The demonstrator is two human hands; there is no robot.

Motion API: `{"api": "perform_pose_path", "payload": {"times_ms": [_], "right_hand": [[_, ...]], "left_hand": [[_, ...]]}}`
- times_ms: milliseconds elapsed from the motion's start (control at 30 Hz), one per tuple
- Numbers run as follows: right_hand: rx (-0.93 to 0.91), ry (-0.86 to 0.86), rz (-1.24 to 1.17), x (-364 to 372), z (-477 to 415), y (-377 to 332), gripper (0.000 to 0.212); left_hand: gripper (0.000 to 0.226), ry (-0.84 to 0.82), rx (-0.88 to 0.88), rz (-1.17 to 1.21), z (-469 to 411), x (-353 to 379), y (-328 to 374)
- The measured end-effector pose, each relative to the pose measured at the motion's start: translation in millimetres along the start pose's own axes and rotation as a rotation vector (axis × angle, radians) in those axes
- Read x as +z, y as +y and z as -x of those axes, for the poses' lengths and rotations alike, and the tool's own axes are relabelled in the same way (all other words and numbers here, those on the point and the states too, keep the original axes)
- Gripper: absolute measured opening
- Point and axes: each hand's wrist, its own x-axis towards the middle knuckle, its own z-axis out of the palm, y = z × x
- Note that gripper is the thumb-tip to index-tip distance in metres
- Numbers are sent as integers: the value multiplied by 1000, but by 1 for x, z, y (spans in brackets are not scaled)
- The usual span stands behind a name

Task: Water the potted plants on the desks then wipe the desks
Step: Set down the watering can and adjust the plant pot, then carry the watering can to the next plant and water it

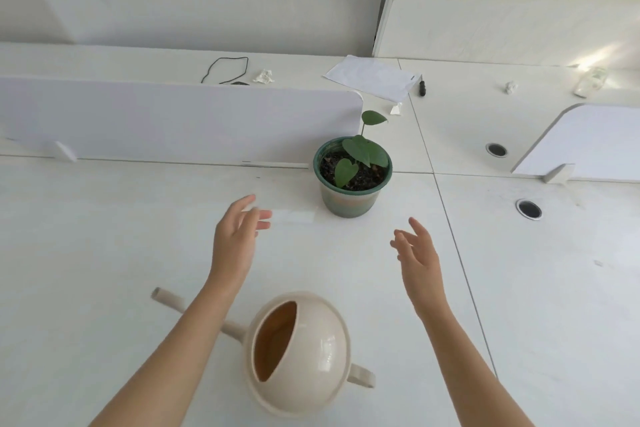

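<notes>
Potted plant (353, 173): green pot, dark soil, few heart-shaped leaves; stands upright on white desk (104, 236), just beside end of low white divider panel (173, 121).
Watering can (298, 354): cream, round body, spout pointing left under left forearm; sits on desk, nearest viewer, untouched.
Left hand (235, 236): fingers spread, empty, raised short of pot.
Right hand (417, 253): fingers spread, empty, palm facing inward.
Far desk: black cord loop (225, 69), crumpled tissue (264, 76), paper sheet (372, 77), black marker (422, 88).
</notes>
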Motion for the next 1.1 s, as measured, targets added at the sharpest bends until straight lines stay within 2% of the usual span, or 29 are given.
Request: {"api": "perform_pose_path", "payload": {"times_ms": [167, 233, 300, 367, 500, 567, 700, 1100], "right_hand": [[-11, -12, 58, -9, 66, 21, 34], [15, -61, 89, -6, 89, 33, 30], [40, -117, 114, -1, 107, 46, 28], [50, -158, 132, 3, 121, 54, 28], [24, -216, 205, 9, 137, 63, 33], [8, -241, 239, 11, 141, 69, 35], [-28, -222, 267, 15, 143, 77, 37], [-74, -267, 338, 12, 141, 67, 33]], "left_hand": [[20, 354, 48, 88, 75, -63, -27], [22, 502, -2, 97, 93, -79, -48], [23, 567, -66, 121, 100, -86, -67], [29, 514, -129, 135, 99, -88, -80], [54, 123, -259, 307, 89, -82, -92], [55, 30, -271, 465, 87, -77, -92], [56, 19, -274, 612, 86, -75, -90], [60, 47, -263, 609, 93, -71, -81]]}}
